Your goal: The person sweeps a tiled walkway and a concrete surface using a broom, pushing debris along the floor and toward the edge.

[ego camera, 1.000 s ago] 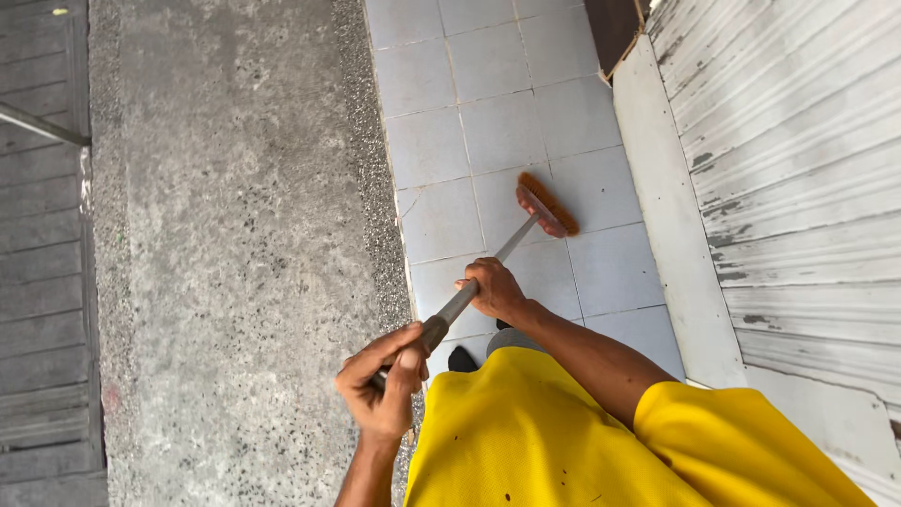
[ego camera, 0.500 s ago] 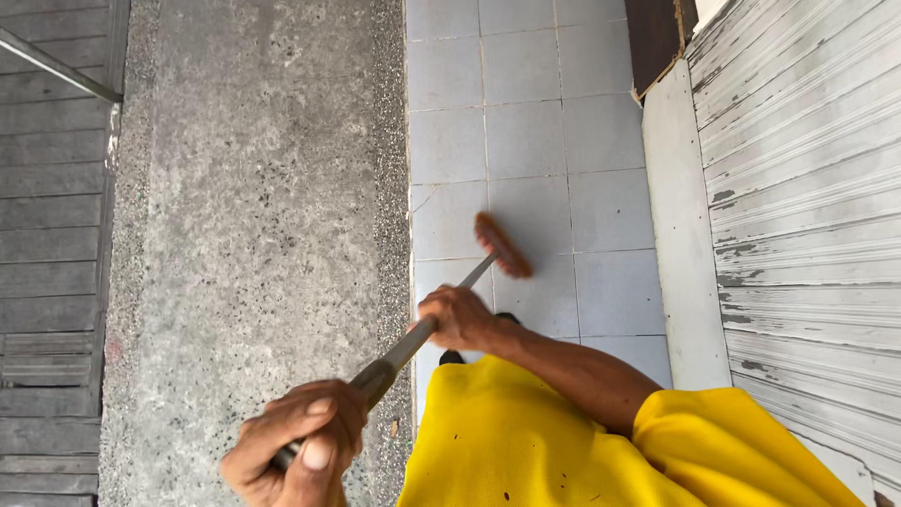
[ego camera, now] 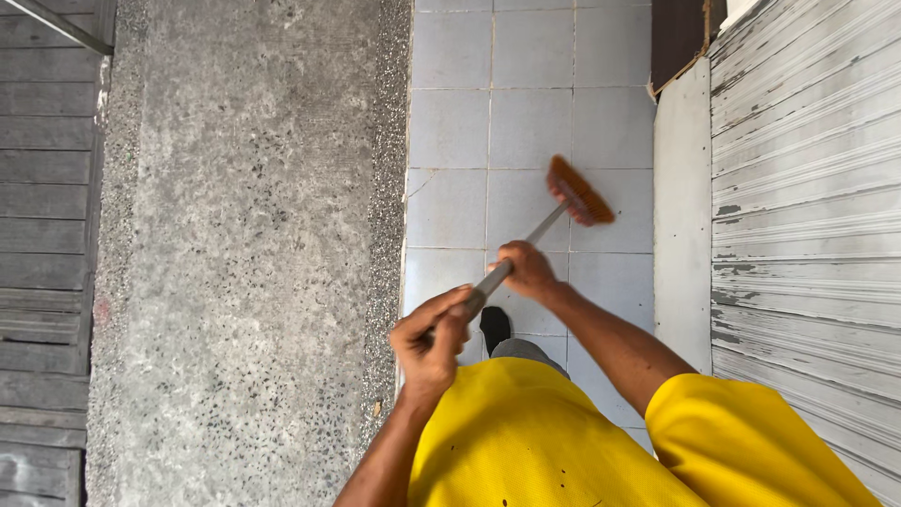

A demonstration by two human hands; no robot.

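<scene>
I hold a broom with a grey metal handle [ego camera: 544,225] and a reddish-brown brush head [ego camera: 580,191]. My left hand [ego camera: 432,340] grips the near end of the handle. My right hand [ego camera: 527,270] grips it further down, closer to the head. The brush head rests on the pale grey floor tiles [ego camera: 526,122], slightly blurred. My yellow shirt [ego camera: 526,437] fills the bottom of the view, with a dark shoe [ego camera: 495,327] showing just below the handle.
A rough speckled concrete strip [ego camera: 244,244] runs left of the tiles. Grey wooden planks [ego camera: 42,235] lie at the far left. A white corrugated metal shutter [ego camera: 807,188] and a pale sill [ego camera: 680,207] border the right. A dark brown panel [ego camera: 678,33] stands at top right.
The brush head swung back towards me and left, then out again to the right and away. My left hand dropped low, then came back up near my right hand.
</scene>
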